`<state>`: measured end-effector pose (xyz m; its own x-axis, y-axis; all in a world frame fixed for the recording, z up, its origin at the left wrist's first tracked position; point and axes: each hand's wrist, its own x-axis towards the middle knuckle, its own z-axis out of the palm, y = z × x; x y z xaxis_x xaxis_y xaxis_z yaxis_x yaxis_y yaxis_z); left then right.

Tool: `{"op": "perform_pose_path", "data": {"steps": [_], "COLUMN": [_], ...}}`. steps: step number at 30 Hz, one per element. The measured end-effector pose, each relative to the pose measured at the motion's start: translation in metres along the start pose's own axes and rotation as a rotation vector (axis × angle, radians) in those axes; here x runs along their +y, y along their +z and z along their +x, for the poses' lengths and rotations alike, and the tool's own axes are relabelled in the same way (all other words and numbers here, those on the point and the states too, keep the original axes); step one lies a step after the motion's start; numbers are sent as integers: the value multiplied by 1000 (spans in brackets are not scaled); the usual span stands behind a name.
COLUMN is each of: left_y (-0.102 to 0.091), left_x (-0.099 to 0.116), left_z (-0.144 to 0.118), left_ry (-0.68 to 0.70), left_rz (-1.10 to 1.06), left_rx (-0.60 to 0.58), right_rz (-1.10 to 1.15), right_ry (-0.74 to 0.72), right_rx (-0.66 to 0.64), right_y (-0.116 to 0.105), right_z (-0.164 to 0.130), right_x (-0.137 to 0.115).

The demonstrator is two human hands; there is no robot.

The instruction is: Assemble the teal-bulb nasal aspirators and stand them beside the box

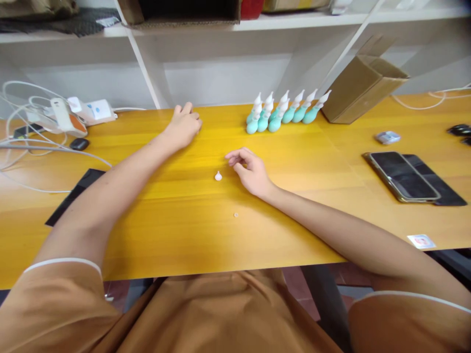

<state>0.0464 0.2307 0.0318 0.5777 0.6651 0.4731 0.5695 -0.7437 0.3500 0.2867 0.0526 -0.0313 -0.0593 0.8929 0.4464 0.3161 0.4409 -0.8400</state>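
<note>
Resting empty w/ loose fingers, hands point(217, 149) flank white tip point(218, 175); teal bulbs point(283, 113) behind, nothing blocking.

head cam | looks forward-down | close over yellow table point(184, 235)

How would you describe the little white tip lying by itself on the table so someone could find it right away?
Start at the yellow wooden table and find the right hand near its middle. Just left of that hand's fingertips lies the small white cone-shaped tip. Unlike the white tips on the teal bulbs at the back, it lies loose, with no bulb under it.
</note>
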Motion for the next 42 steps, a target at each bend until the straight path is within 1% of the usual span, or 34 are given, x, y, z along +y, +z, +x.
{"op": "perform_pose_path", "data": {"steps": [2,3,6,8,10,12,14,17,21,22,23,24,26,27,28,31,36,40,42], "left_y": [-6,-9,-19,-20,-17,-11,-5,-1,-4,-5,-6,-6,-6,-5,-4,5,20,22,19], "left_x": [15,27,68,94,116,130,140,149,155,156,156,155,153,153,153,156,165,168,169], "left_z": [-2,-5,-21,-36,-50,-61,-68,-72,-78,-83,-88,-96,-113,-122,-131,-148,-148,-148,-149], "left_ry": [-18,-24,-26,-2,31,78,130,134,36,19,25,60,192,241,270,275,249,271,228], "left_rz": [-43,-91,-268,-333,-344,-373,-440,-498,-435,-409,-385,-364,-351,-351,-340,-278,-249,-317,-397], "left_rx": [-103,-131,-133,-159,-181,-197,-221,-220,-83,-67,-84,-140,-352,-426,-466,-500,-466,-440,-423], "right_rz": [71,128,336,426,448,433,407,374,398,407,414,420,425,426,427,425,419,442,455], "right_ry": [56,97,227,263,255,250,255,258,240,237,234,232,230,229,226,216,245,210,194], "right_rx": [20,30,19,-66,-189,-274,-293,-257,-223,-222,-217,-209,-190,-185,-185,-205,-219,-252,-262], "right_y": [0,-1,-3,-5,-7,-7,-7,-6,-6,-6,-5,-5,-4,-3,-3,-1,-1,-1,-1], "right_z": [3,5,12,15,16,13,8,4,5,7,8,9,11,11,12,12,12,12,11], "right_x": [2,3,5,3,0,-4,-9,-15,-18,-17,-17,-17,-16,-16,-16,-17,-20,-18,-17]}}
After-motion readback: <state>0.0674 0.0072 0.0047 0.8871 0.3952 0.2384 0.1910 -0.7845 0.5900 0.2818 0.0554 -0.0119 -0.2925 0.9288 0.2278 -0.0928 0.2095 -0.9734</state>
